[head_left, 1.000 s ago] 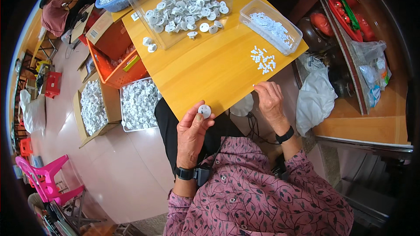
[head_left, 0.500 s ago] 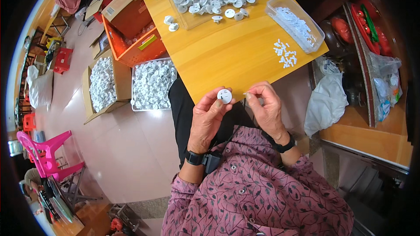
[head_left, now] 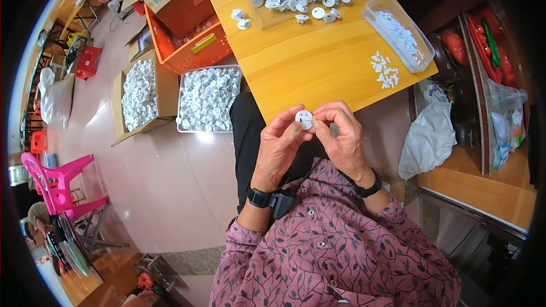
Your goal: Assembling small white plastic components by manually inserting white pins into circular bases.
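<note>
The left hand point(head_left: 278, 146) pinches a white disc point(head_left: 303, 117) by the surface's near edge point(head_left: 364, 95), likely to steady it face-up. The right hand point(head_left: 342, 136), fingertips together, meets its rim; their grip is hidden. Chips point(head_left: 385, 71) near the right corner seem set for reach.

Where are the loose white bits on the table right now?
In the head view, the loose white bits are on the right side of the yellow table, just below the clear tub and up-right of the right hand.

Small workshop, cardboard box point(head_left: 165, 92) and tub point(head_left: 196, 131) full of white parts point(head_left: 209, 98)
</note>
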A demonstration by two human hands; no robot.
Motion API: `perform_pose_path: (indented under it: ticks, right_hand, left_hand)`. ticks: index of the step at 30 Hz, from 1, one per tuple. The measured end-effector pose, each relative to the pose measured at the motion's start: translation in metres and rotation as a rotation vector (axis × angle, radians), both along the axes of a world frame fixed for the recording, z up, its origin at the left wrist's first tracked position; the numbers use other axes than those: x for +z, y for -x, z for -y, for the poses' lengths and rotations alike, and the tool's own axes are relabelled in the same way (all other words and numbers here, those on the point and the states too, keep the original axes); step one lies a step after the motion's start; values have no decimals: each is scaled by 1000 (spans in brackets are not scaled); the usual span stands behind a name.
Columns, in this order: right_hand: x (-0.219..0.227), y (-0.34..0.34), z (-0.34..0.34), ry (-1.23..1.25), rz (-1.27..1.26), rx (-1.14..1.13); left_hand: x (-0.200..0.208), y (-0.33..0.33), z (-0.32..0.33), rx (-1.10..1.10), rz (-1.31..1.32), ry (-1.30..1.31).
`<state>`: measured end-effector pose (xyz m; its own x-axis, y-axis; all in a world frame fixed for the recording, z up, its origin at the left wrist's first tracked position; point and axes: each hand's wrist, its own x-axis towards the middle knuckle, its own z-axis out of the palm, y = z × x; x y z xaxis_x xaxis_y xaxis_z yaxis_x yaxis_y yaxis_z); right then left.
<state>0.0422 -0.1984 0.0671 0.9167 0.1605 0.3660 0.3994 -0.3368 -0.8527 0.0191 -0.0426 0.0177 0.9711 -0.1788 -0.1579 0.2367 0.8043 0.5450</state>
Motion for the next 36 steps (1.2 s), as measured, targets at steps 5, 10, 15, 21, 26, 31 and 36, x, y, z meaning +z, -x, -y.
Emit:
perform_pose_path:
  ticks: [5,10,15,21,26,31,36]
  right_hand:
    - [0,-1,0,31,21,19]
    - [2,0,0,52,28,28]
    - [2,0,1,82,66,30]
    - [-3,1,0,133,131,16]
    - [-1,4,-3,57,127,-7]
    - [1,3,-5,80,132,-1]
    - [5,4,-7,96,128,9]
  left_hand:
    - [-2,0,-2,4,22,-23]
    - [-3,-1,-2,6,44,-38]
    - [3,-1,0,40,48,-113]
    - [1,1,-4,19,132,-262]
    - [6,2,-4,27,96,-208]
    - [5,3,-5,17,72,-137]
    - [3,3,-7,16,77,-103]
